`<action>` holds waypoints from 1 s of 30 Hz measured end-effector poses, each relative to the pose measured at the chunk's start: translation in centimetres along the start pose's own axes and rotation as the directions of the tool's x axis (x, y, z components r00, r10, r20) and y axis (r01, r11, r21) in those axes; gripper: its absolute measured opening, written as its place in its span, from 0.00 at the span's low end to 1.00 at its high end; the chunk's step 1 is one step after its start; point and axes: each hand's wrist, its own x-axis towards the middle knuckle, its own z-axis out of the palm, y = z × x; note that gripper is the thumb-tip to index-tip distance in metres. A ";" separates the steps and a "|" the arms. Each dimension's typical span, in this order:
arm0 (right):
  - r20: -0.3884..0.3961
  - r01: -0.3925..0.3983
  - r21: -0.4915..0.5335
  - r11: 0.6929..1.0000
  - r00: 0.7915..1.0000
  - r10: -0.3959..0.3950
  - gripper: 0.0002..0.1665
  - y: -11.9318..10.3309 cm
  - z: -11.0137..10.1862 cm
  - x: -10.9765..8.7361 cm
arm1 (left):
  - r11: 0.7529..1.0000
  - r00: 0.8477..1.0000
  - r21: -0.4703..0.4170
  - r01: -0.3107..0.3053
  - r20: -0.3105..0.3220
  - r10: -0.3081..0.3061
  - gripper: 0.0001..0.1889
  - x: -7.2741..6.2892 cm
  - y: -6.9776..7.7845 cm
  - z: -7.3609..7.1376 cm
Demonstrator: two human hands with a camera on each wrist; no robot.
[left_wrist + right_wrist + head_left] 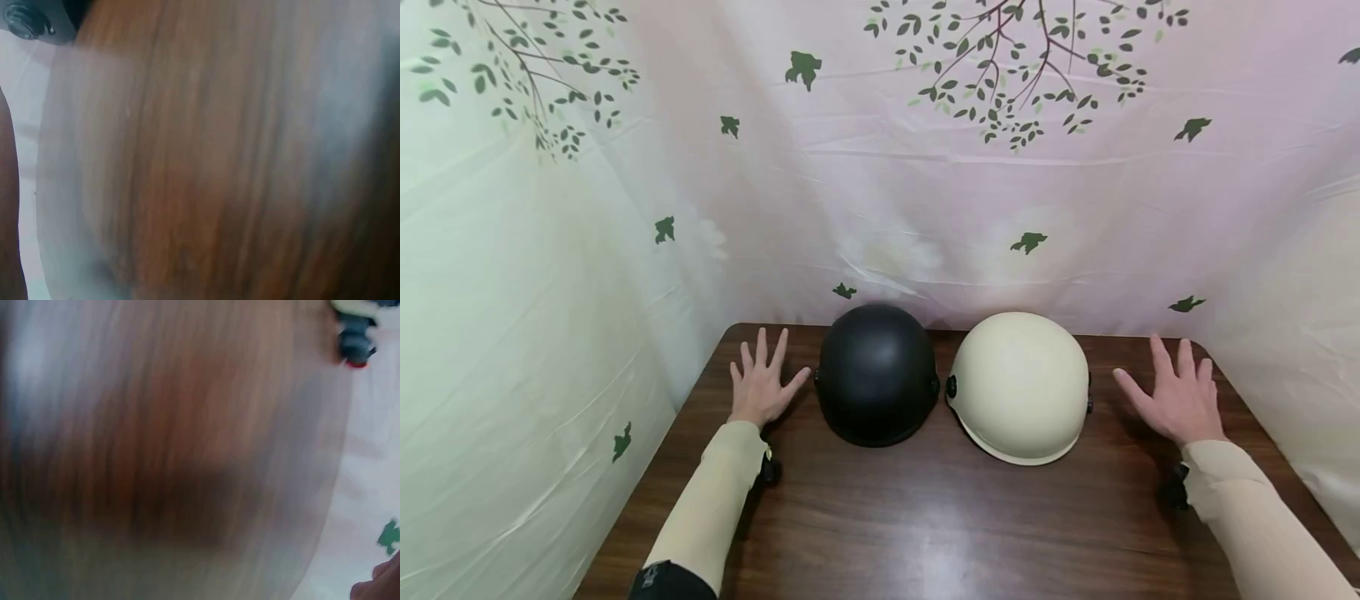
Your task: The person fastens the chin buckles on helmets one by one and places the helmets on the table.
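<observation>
A black helmet (877, 375) sits dome up at the back of the dark wooden table. Close to its right is a cream helmet (1021, 387) with black side knobs. To the left of the black helmet, my left hand (762, 389) has its fingers spread and its thumb pointing toward the helmet's side. My right hand (1183, 400), fingers also spread, is off to the right of the cream helmet with a gap between. Both hands hold nothing. The left wrist view catches a dark side fitting (25, 22); the right wrist view catches a black knob (355, 340).
The wooden table (880, 517) has rounded back corners. Behind it and on both sides hangs a pale fabric curtain (880, 183) printed with branches and green birds. Each wrist carries a black strapped device. Both wrist views are blurred.
</observation>
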 end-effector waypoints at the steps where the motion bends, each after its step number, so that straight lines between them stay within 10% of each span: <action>1: -0.003 0.008 0.027 1.000 1.000 -0.008 0.57 -0.3 0.0 0.0 | 1.000 1.000 -0.023 0.001 -0.005 -0.001 0.49 -0.1 0.1 0.1; 10: -0.044 0.105 0.223 0.969 0.994 -0.098 0.51 -4.5 -0.6 -1.0 | 0.973 0.998 -0.227 -0.033 -0.060 0.020 0.42 -0.8 1.9 -0.1; 21: -0.150 0.296 0.261 0.919 0.953 -0.264 0.48 -10.7 -2.4 -2.1 | 0.849 0.980 -0.492 -0.192 -0.139 0.141 0.42 -2.5 4.7 -1.0; 30: -0.344 0.538 0.132 0.832 0.812 -0.471 0.47 -16.3 -2.0 -2.3 | 0.759 0.987 -0.632 -0.158 -0.085 0.135 0.46 -3.2 6.7 -1.6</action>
